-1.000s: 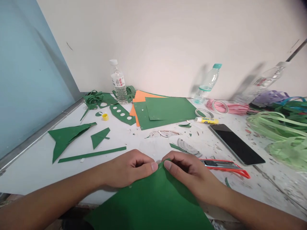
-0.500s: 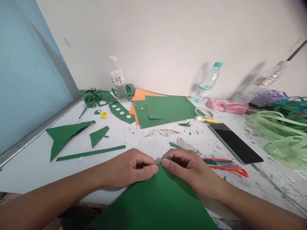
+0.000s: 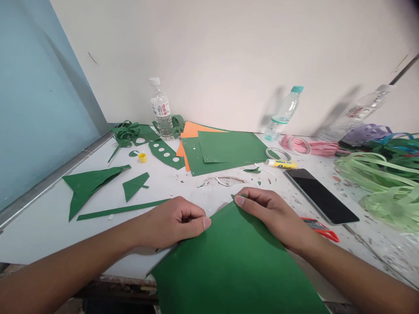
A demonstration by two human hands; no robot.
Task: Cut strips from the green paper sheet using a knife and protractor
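A large sheet of green paper (image 3: 229, 257) spans the front edge of the table and runs out of the bottom of the view. My left hand (image 3: 183, 222) pinches its upper left edge between thumb and curled fingers. With thumb on top and fingers beneath, my right hand (image 3: 265, 209) grips the sheet's far corner. A narrow folded or layered band seems to run along the edge between my hands. Close to my left hand lies a thin green paper strip (image 3: 124, 210). Beyond my right wrist, a red box cutter (image 3: 322, 230) is partly hidden.
A phone (image 3: 321, 196) and a glue stick (image 3: 281, 163) lie at right, near light green paper strips (image 3: 366, 174). Green paper sheets (image 3: 232, 146) over orange ones lie at the back, between water bottles (image 3: 161, 109). Green offcuts (image 3: 91, 185) are at left.
My right hand has moved away to the right and farther back with the sheet's corner. My left hand has shifted slightly left, the gap between them has widened, and the sheet has swung right.
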